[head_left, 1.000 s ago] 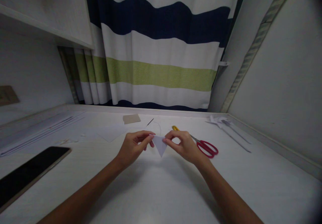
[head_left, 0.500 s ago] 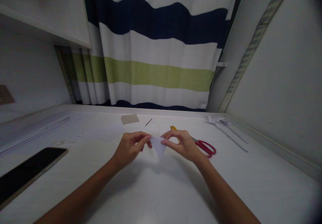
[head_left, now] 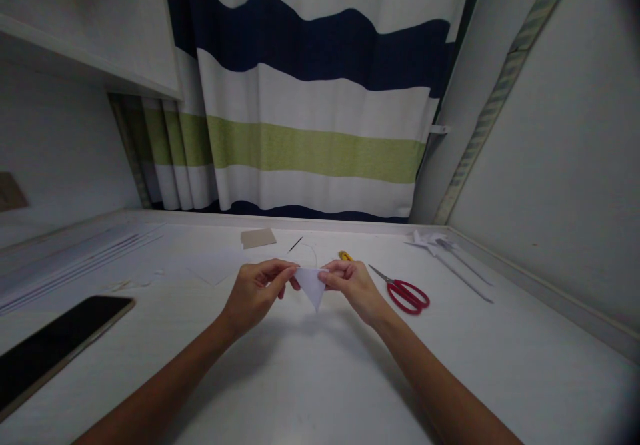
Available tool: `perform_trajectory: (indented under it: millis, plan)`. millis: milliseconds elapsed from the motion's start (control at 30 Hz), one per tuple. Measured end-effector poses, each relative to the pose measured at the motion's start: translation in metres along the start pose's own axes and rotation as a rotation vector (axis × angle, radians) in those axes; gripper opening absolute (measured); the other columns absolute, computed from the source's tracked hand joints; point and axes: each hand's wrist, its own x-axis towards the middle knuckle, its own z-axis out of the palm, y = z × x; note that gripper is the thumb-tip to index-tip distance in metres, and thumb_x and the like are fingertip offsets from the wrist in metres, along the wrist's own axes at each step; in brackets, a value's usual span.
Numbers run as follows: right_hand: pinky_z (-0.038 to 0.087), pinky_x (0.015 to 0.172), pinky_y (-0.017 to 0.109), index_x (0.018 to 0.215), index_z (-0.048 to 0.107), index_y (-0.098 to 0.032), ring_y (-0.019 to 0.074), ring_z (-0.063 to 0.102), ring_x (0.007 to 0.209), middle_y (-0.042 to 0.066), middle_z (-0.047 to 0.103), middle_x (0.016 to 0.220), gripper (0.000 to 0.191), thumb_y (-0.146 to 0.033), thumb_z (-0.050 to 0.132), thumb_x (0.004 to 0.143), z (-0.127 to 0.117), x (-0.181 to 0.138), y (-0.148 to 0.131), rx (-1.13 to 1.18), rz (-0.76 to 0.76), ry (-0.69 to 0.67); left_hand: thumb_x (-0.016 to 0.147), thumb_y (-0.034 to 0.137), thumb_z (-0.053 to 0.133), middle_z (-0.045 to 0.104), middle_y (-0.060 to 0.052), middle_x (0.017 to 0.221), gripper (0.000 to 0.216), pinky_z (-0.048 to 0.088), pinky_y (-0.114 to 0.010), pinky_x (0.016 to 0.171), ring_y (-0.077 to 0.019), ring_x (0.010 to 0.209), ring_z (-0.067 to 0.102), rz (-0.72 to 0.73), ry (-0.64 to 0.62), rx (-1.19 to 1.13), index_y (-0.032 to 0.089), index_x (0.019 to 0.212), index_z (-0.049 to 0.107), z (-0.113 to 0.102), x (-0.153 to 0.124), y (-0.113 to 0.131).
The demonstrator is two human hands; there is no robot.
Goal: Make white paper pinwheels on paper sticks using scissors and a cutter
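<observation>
A small white paper triangle (head_left: 311, 286) hangs point down above the white table (head_left: 320, 378), held between both hands. My left hand (head_left: 255, 293) pinches its upper left corner with thumb and forefinger. My right hand (head_left: 353, 286) pinches the upper right corner, fingers curled close to the paper's top edge. The two hands are nearly touching over the paper.
Red-handled scissors (head_left: 404, 292) lie right of my right hand, a yellow object (head_left: 345, 256) just behind it. A dark phone (head_left: 55, 345) lies at the left. White paper sheets (head_left: 215, 264), a brown card (head_left: 258, 237) and folded paper pieces (head_left: 440, 244) lie farther back. A striped curtain hangs behind.
My right hand has shifted left, closer to the left hand, and its fingers have closed down on the triangle's top edge. The scissors' blades are now uncovered.
</observation>
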Motion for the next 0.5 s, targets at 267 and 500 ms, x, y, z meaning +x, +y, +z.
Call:
perform_trajectory:
  millis: [267,500]
  plan:
    - [0.045,0.058,0.025,0.076,0.050,-0.017,0.0107,0.056,0.059,-0.002,0.057,0.062,0.017,-0.029,0.058,0.067,-0.0002,-0.0020,0.0001,-0.210,-0.212,-0.069,0.075,0.025,0.050,0.058,0.000,0.057,0.015,0.038,-0.018,0.043,-0.0067,0.044,0.045,0.013,0.020,0.042,0.013,0.075,0.060,-0.0025,0.0037,-0.0013]
    - [0.044,0.065,0.027,0.073,0.056,-0.016,0.0130,0.056,0.069,0.003,0.059,0.072,0.018,-0.034,0.055,0.069,-0.0069,-0.0063,-0.0046,-0.683,-0.362,-0.128,0.073,0.025,0.051,0.057,0.001,0.053,0.016,0.037,-0.017,0.046,-0.0074,0.047,0.047,0.080,0.006,0.231,0.014,0.067,0.061,-0.0084,0.0039,0.0043]
